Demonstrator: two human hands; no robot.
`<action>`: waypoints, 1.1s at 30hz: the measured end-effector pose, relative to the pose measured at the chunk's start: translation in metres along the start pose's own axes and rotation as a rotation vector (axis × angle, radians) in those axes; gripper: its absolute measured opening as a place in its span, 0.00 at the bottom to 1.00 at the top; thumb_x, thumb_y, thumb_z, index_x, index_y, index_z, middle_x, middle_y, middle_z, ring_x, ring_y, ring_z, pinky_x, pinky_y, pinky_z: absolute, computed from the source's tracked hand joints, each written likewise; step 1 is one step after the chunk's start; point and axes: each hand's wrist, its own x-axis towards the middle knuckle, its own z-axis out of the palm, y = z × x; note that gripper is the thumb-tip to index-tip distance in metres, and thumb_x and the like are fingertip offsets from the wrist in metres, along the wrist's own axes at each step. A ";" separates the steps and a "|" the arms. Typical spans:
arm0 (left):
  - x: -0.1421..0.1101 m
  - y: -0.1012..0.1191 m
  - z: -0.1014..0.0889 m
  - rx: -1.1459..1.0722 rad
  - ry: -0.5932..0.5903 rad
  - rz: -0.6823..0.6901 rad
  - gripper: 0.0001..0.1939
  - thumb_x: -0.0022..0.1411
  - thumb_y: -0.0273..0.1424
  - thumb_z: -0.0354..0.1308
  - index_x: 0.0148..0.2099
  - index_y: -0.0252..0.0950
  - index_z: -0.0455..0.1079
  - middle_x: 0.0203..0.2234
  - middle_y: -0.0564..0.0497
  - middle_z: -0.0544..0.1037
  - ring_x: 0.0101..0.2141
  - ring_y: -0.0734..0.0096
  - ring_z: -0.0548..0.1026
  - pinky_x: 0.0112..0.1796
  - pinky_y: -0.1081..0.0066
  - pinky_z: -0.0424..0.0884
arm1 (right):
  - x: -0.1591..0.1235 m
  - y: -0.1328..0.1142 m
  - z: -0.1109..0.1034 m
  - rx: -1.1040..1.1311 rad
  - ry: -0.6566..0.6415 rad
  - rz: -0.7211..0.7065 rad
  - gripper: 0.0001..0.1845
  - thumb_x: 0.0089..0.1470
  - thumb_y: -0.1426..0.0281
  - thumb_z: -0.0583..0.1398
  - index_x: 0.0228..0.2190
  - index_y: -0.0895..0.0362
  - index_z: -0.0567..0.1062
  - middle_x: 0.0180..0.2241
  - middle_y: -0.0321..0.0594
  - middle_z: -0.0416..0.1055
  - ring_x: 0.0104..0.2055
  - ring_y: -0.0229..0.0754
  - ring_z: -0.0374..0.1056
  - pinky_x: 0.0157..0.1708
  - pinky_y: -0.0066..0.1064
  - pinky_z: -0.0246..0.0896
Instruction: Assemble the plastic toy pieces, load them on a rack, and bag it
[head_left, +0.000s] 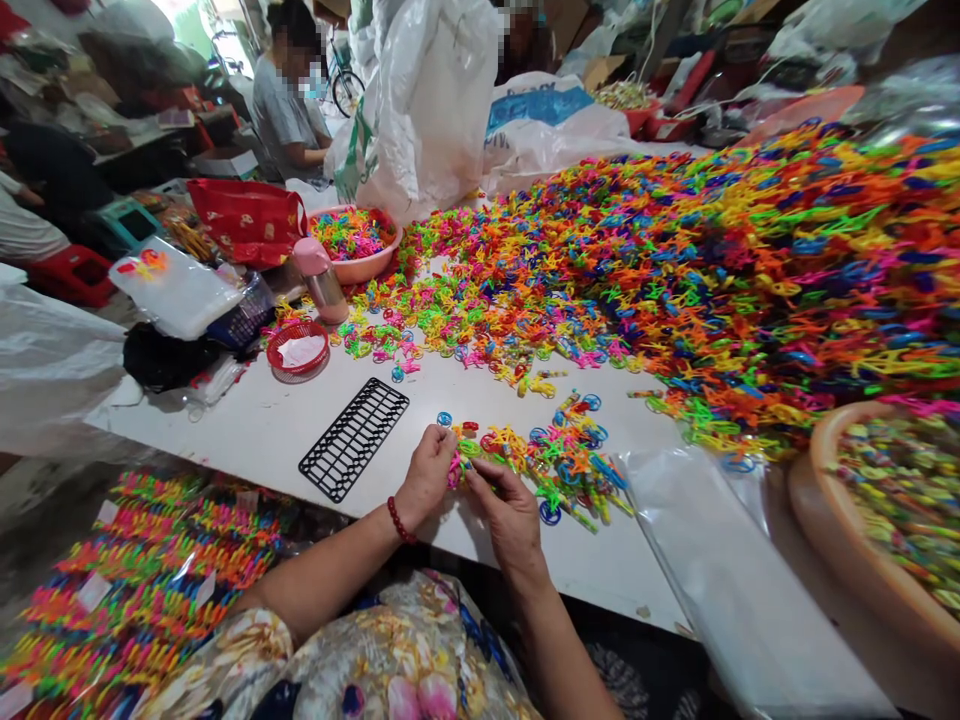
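**Two hands at a small cluster of bright plastic pieces**

The left hand is curled closed around a pink plastic piece, pinching it near the front edge of the white surface. A red bead bracelet sits on that wrist. The right hand meets it just beside, fingers bent and closed on the same small piece, so both hands touch at the fingertips.

Directly beyond the hands lies a small cluster of coloured pieces, with blue rings, green, orange and yellow bits mixed. To the left of the hands, a black plastic grid lies flat on the surface, apart from the cluster. Farther back a huge heap of neon pieces covers most of the right and middle of the surface.

A clear plastic bag lies at the right of the hands, near an orange basin holding more pieces. Behind, on the left, stand a small red basket, a pink bottle and a pink bowl filled with pieces. Below the surface on the left, bundled packs of coloured pieces are stacked. Another person sits in the background beside large white sacks
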 end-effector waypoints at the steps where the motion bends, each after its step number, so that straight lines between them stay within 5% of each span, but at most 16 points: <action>1: -0.001 0.002 -0.001 0.030 -0.004 0.024 0.16 0.63 0.45 0.57 0.34 0.39 0.62 0.22 0.58 0.63 0.22 0.75 0.62 0.26 0.74 0.61 | -0.001 -0.002 0.000 -0.019 -0.009 -0.027 0.13 0.43 0.62 0.71 0.33 0.51 0.83 0.35 0.39 0.80 0.39 0.45 0.73 0.45 0.41 0.69; 7: -0.008 0.008 -0.006 0.267 0.052 0.220 0.11 0.67 0.39 0.51 0.35 0.39 0.61 0.26 0.56 0.65 0.28 0.72 0.64 0.32 0.72 0.61 | -0.008 -0.014 0.001 -0.155 -0.103 -0.199 0.07 0.50 0.66 0.67 0.34 0.49 0.83 0.36 0.39 0.80 0.39 0.45 0.74 0.45 0.40 0.69; 13: -0.007 -0.013 -0.003 0.275 0.039 0.176 0.13 0.67 0.40 0.50 0.33 0.39 0.60 0.26 0.56 0.64 0.28 0.72 0.62 0.32 0.72 0.59 | -0.012 -0.010 -0.002 -0.346 -0.164 -0.317 0.07 0.54 0.66 0.64 0.36 0.49 0.82 0.35 0.39 0.80 0.38 0.45 0.74 0.40 0.38 0.70; 18: 0.027 0.003 -0.009 0.362 -0.032 0.219 0.14 0.70 0.40 0.47 0.32 0.39 0.62 0.25 0.55 0.64 0.29 0.71 0.62 0.34 0.71 0.60 | 0.001 -0.019 -0.029 -0.531 -0.084 -0.394 0.11 0.57 0.63 0.61 0.40 0.50 0.80 0.36 0.41 0.79 0.37 0.46 0.73 0.40 0.39 0.69; 22: 0.088 0.033 -0.039 0.481 0.182 0.356 0.06 0.60 0.28 0.61 0.33 0.39 0.65 0.30 0.52 0.66 0.41 0.65 0.65 0.47 0.68 0.61 | 0.026 -0.031 -0.068 -0.915 0.126 -0.590 0.14 0.58 0.60 0.59 0.41 0.52 0.80 0.42 0.47 0.77 0.46 0.52 0.69 0.51 0.49 0.62; 25: 0.130 0.043 -0.060 0.455 0.214 0.325 0.13 0.51 0.21 0.68 0.33 0.36 0.66 0.33 0.50 0.67 0.50 0.59 0.63 0.56 0.63 0.55 | 0.051 -0.034 -0.094 -1.107 0.169 -0.647 0.16 0.59 0.60 0.56 0.40 0.54 0.80 0.45 0.50 0.75 0.49 0.53 0.67 0.53 0.49 0.59; 30: 0.159 0.040 -0.072 0.344 0.163 0.198 0.11 0.65 0.34 0.59 0.45 0.32 0.70 0.44 0.46 0.73 0.44 0.64 0.72 0.46 0.59 0.71 | 0.113 -0.042 -0.109 -1.273 0.054 -0.645 0.17 0.61 0.66 0.52 0.41 0.58 0.78 0.44 0.50 0.76 0.48 0.50 0.67 0.53 0.43 0.58; 33: 0.153 0.043 -0.070 0.241 0.115 0.105 0.07 0.64 0.31 0.59 0.38 0.32 0.69 0.36 0.49 0.74 0.36 0.71 0.73 0.39 0.68 0.72 | 0.162 -0.053 -0.102 -1.501 -0.071 -0.497 0.17 0.59 0.74 0.51 0.43 0.60 0.77 0.47 0.51 0.75 0.48 0.48 0.66 0.53 0.38 0.55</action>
